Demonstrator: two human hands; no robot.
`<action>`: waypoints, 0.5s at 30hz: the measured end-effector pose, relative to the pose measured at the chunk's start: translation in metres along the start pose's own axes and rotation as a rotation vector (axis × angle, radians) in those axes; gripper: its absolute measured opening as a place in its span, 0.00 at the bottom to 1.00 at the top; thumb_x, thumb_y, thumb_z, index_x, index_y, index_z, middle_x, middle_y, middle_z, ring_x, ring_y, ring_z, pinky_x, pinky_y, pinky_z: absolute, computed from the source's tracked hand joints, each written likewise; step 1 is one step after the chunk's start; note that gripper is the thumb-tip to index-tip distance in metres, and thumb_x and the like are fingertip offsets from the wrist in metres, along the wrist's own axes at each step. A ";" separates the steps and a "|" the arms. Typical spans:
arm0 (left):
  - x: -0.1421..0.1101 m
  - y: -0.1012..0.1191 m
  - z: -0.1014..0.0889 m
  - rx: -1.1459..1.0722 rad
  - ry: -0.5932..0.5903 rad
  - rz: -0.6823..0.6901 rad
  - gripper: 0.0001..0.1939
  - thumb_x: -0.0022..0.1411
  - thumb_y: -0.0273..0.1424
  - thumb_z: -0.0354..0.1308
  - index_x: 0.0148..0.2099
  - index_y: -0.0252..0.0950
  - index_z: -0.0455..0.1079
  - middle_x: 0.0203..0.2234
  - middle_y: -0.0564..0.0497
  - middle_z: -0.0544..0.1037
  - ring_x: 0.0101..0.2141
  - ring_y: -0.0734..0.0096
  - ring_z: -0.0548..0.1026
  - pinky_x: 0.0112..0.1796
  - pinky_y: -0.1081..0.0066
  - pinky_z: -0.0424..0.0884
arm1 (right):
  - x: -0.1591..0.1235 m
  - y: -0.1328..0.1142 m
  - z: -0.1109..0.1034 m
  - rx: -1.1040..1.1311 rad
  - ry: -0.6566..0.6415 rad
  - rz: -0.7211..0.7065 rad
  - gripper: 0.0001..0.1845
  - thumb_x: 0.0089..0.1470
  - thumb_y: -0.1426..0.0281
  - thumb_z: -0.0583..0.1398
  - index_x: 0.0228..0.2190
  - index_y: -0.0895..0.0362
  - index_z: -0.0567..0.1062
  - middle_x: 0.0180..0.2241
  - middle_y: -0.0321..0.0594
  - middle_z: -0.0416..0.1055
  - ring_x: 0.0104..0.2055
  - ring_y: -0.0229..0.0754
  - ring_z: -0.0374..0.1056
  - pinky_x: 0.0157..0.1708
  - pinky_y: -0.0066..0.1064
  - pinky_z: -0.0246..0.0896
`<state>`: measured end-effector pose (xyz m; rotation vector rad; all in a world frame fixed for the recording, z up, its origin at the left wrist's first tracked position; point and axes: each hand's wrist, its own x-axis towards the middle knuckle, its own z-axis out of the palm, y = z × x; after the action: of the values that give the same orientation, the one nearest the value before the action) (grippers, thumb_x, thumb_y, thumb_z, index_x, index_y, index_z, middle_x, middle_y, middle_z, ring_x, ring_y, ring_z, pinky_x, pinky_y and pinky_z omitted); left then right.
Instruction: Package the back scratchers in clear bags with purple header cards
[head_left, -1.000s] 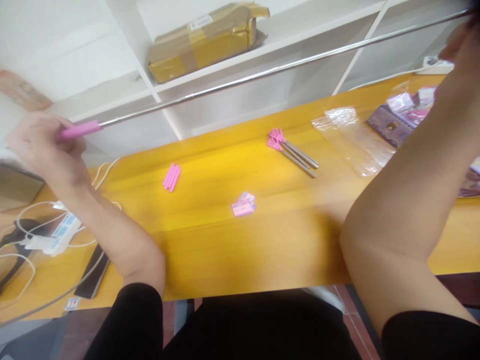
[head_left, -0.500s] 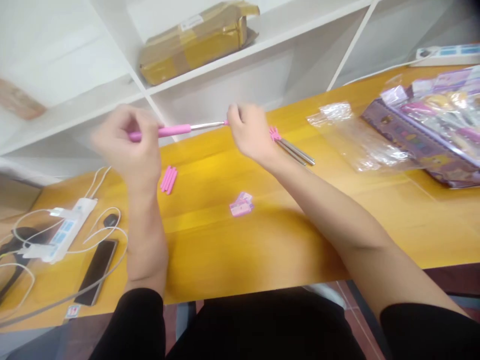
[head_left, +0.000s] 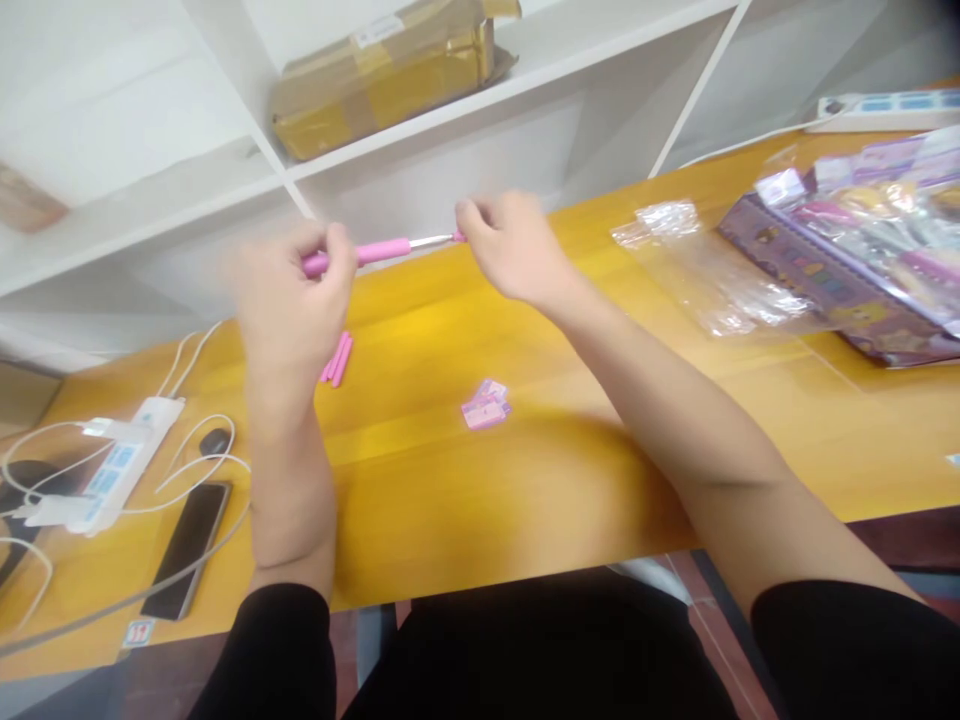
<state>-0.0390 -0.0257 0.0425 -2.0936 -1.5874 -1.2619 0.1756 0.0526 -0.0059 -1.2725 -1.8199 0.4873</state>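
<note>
Above a yellow table (head_left: 525, 490), both my hands hold a telescopic metal rod with a pink grip (head_left: 382, 250), now pushed short. My left hand (head_left: 289, 300) is closed round the pink grip end. My right hand (head_left: 514, 245) is closed on the rod's other end, pinching its pink tip. Below my left hand lie loose pink sleeves (head_left: 337, 358) on the table. A small pink packet (head_left: 486, 408) lies at the table's middle.
A clear plastic bag (head_left: 705, 270) and a purple toy box (head_left: 855, 270) sit at the right. At the left are a white power strip with cables (head_left: 120, 465) and a dark phone (head_left: 184, 545). A white shelf behind holds a brown taped parcel (head_left: 382, 75).
The rod stretched wide between my far-apart hands a second ago. My hands have come together and the rod has collapsed to a short length. The view has shifted slightly.
</note>
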 end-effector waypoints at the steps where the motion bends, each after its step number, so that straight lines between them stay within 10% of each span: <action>1: 0.003 -0.005 0.002 0.010 -0.027 -0.006 0.24 0.75 0.30 0.62 0.24 0.39 0.66 0.18 0.56 0.53 0.23 0.73 0.54 0.30 0.60 0.50 | -0.001 -0.002 -0.008 -0.018 0.011 0.015 0.25 0.78 0.75 0.53 0.25 0.59 0.60 0.25 0.36 0.50 0.31 0.33 0.47 0.38 0.31 0.44; 15: 0.000 -0.008 0.015 0.106 -0.137 -0.001 0.31 0.80 0.42 0.52 0.21 0.40 0.57 0.15 0.55 0.54 0.20 0.71 0.57 0.31 0.57 0.50 | -0.015 -0.017 -0.038 -0.082 -0.016 -0.026 0.29 0.75 0.72 0.55 0.22 0.57 0.49 0.23 0.35 0.41 0.32 0.37 0.37 0.38 0.36 0.38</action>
<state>-0.0385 -0.0137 0.0310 -2.1538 -1.6723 -1.0300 0.1987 0.0267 0.0216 -1.3021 -1.8842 0.4137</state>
